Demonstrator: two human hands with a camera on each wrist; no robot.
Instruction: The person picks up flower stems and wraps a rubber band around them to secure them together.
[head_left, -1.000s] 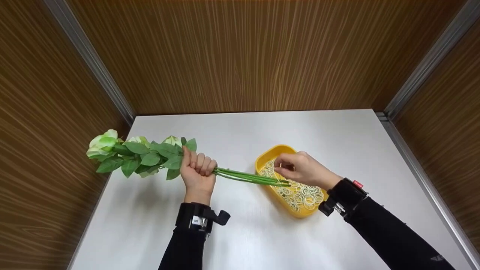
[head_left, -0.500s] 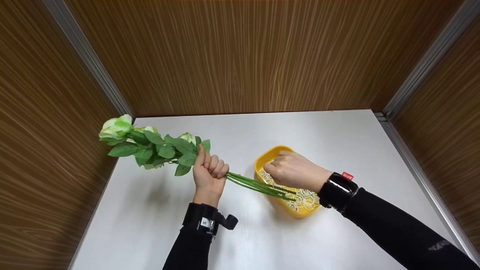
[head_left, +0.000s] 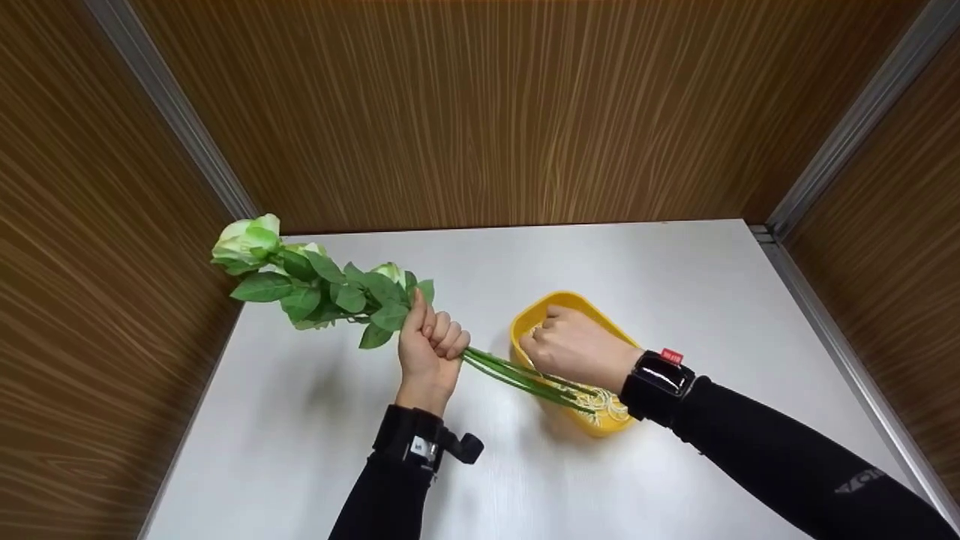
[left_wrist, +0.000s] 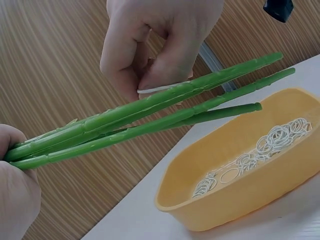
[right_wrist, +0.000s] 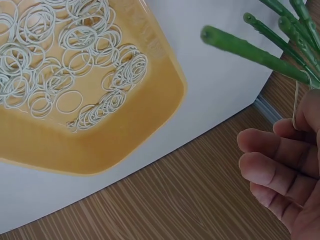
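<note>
My left hand [head_left: 431, 341] grips a bunch of artificial green-white roses [head_left: 247, 241] by the stems [head_left: 525, 379], heads tilted up to the left. The cut ends [left_wrist: 260, 65] reach over a yellow tray [head_left: 534, 313] holding several white rubber bands [right_wrist: 65, 65]. Just beyond the stems, above the tray, my right hand [head_left: 566, 345] hovers with its fingers curled. In the left wrist view it pinches one rubber band [left_wrist: 160, 89] right against the top stem [left_wrist: 150, 107]. The right wrist view shows my curled fingers [right_wrist: 280, 170] beside the stem ends [right_wrist: 250, 50].
The white table [head_left: 675, 270] sits in a corner of wood-panelled walls [head_left: 487, 112] with metal strips [head_left: 847, 142] at the corners. Both wrists wear black camera bands. Nothing else lies on the table.
My left hand has raised the roses and shifted right, tilting the heads up. My right hand moved from the tray's bands toward the stems, fingers now curled on one band.
</note>
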